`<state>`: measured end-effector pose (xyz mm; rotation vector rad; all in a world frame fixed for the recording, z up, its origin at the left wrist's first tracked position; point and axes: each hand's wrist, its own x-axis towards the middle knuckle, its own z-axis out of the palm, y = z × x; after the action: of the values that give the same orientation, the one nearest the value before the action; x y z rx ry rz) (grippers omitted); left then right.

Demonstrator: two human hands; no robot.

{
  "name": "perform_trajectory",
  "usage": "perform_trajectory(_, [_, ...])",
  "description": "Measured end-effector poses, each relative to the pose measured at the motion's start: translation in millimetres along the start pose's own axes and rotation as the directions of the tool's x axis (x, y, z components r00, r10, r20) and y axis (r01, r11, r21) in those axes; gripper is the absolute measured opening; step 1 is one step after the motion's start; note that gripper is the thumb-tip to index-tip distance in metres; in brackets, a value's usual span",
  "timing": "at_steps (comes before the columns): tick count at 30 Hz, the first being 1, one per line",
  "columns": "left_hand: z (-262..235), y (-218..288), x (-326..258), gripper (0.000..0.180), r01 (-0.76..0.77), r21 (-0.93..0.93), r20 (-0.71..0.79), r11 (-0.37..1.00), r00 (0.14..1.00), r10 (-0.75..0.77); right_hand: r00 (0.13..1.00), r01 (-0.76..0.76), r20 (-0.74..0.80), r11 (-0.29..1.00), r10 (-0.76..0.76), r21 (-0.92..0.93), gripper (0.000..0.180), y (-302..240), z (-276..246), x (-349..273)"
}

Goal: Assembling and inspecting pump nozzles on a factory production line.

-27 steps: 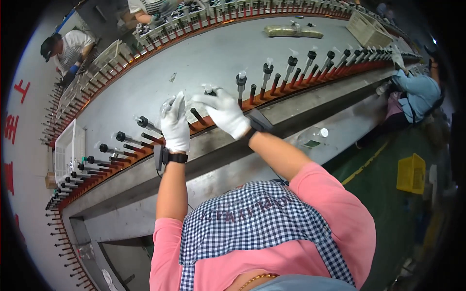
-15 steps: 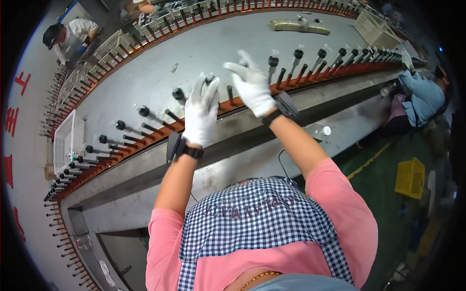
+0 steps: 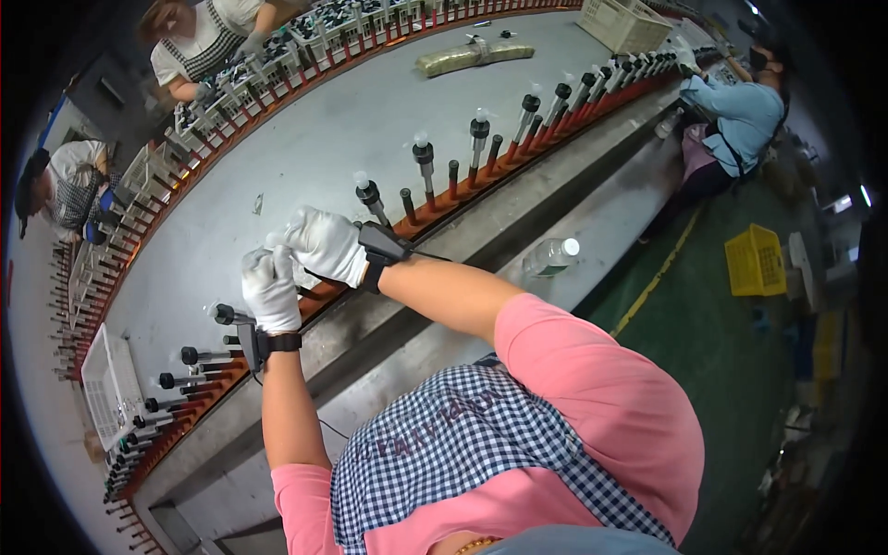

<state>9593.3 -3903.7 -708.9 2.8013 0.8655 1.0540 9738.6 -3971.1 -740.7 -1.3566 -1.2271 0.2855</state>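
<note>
My left hand (image 3: 271,289), in a white glove, is closed with its fingertips brought up against my right hand (image 3: 326,245). My right hand, gloved too, reaches across from the right with its fingers curled. Whatever is between them is hidden. Both are over a row of red-and-black posts along the near edge of the line. Right of them, a black-collared grey tube with a clear tip (image 3: 370,198) stands on a post, and a bare black-topped post (image 3: 407,201) is beside it. Left of my left hand, another black-collared tube (image 3: 224,314) tilts outward.
A long wrapped bundle (image 3: 476,57) lies on the grey table (image 3: 324,139). White crates stand at the left (image 3: 113,388) and far right (image 3: 624,25). A clear bottle (image 3: 552,257) rests on the near ledge. Co-workers sit at the right and far left. A yellow basket (image 3: 755,261) is on the floor.
Both hands have moved left and come together, their fingers now curled instead of stretched out. The view has turned, so the line and co-workers appear shifted.
</note>
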Motion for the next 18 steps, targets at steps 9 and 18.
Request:
perform_trajectory(9, [-14.5,53.0,-10.2,0.018,0.101,0.041,-0.179,0.994,0.98,-0.092,0.959,0.239,-0.216,0.935,-0.185,0.262,0.027,-22.9,-56.0,-29.3])
perform_trajectory(18, [-14.5,135.8,-65.4,0.037,0.306,-0.345,-0.033,0.887,0.941,-0.338,0.952,-0.103,-0.238,0.936,0.19,0.335,0.039,41.9,-174.4,-67.5])
